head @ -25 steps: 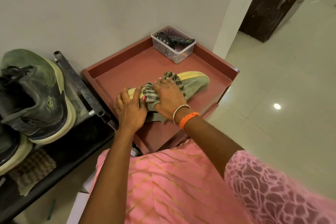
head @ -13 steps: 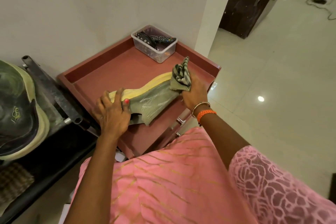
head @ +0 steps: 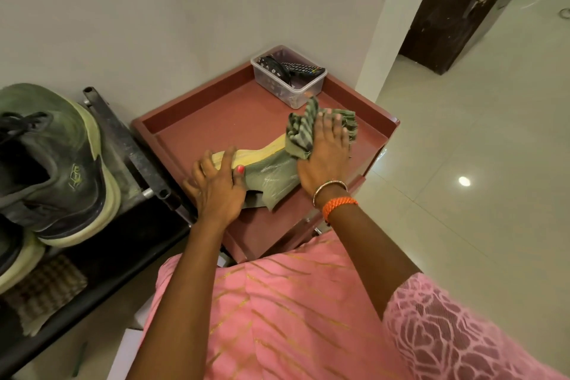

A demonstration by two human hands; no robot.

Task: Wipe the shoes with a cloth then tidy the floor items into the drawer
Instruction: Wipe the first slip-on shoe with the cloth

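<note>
Shoe (head: 271,176) lies on its side on the red desk (head: 216,120). Left hand (head: 217,187) grips its heel end. Right hand (head: 327,157) presses the striped cloth (head: 300,133) flat-fingered against the toe.

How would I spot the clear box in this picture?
Find the red tray-top cabinet against the wall. The plastic box sits in its far corner, beyond the shoe. It alone is see-through, holding a black remote.
</note>
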